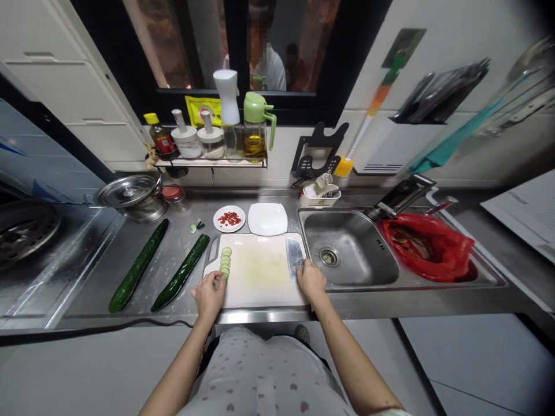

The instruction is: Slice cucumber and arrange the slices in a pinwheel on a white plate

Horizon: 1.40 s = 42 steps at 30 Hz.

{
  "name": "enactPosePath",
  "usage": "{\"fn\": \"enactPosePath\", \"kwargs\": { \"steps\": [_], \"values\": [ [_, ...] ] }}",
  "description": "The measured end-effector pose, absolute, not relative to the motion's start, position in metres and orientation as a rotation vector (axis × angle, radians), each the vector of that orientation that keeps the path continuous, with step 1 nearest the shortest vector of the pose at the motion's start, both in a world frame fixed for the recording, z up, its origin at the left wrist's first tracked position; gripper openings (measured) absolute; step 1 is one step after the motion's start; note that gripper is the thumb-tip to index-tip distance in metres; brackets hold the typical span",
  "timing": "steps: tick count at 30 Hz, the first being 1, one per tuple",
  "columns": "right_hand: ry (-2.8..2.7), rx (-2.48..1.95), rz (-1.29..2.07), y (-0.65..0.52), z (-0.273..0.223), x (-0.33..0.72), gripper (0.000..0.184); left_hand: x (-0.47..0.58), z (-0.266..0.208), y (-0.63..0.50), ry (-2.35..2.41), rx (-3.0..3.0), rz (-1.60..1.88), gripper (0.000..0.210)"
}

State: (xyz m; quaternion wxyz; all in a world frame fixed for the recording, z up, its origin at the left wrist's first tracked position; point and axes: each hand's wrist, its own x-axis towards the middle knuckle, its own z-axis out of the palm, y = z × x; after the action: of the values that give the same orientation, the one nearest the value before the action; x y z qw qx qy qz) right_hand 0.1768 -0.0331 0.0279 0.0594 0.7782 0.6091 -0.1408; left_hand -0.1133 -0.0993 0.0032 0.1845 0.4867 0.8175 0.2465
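A white cutting board point(255, 289) lies on the counter in front of me. Along its left side runs a row of cucumber slices point(226, 259). My left hand point(209, 297) has its fingers curled and closed at the near end of this row, covering some of it. At the board's right edge, my right hand point(313, 283) is closed on a kitchen knife point(295, 254); the broad blade lies over the board, pointing away from me, and the handle is hidden in the fingers. Left of the board are a shorter cucumber point(182, 273) and a longer cucumber point(139, 267).
Behind the board stand a small plate of chopped red pieces point(229, 219) and a white plate point(267, 219). Cucumber ends point(196, 226) lie nearby. The sink point(351, 248) and a red plastic bag point(427, 248) are at right. A lidded pot point(132, 196) and condiment rack point(212, 163) stand behind.
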Motion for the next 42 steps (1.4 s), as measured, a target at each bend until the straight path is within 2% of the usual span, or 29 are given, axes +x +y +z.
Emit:
{"fn": "enactPosePath", "kwargs": {
  "steps": [7, 15, 23, 30, 39, 42],
  "values": [
    [1.875, 2.378, -0.401, -0.011, 0.041, 0.181, 0.036, -0.113, 0.000, -0.098, 2.302, 1.364, 0.722, 0.019],
    [2.070, 2.388, -0.469, 0.086, 0.039, 0.161, 0.042, -0.111, -0.002, -0.102, 2.306, 1.329, 0.761, 0.021],
    [1.887, 2.510, -0.888, 0.148, 0.021, 0.145, 0.040, -0.108, 0.001, -0.101, 2.310, 1.296, 0.760, 0.022],
    [1.713, 2.693, -1.022, 0.162, 0.016, 0.143, 0.039, -0.112, 0.003, -0.104, 2.316, 1.302, 0.762, 0.023],
    [1.650, 2.746, -1.572, 0.165, 0.024, 0.140, 0.008, -0.112, 0.004, -0.103, 2.322, 1.330, 0.761, 0.020],
    [1.634, 2.734, -1.779, 0.162, 0.030, 0.139, 0.007, -0.112, 0.004, -0.103, 2.322, 1.329, 0.750, 0.020]
  ]
}}
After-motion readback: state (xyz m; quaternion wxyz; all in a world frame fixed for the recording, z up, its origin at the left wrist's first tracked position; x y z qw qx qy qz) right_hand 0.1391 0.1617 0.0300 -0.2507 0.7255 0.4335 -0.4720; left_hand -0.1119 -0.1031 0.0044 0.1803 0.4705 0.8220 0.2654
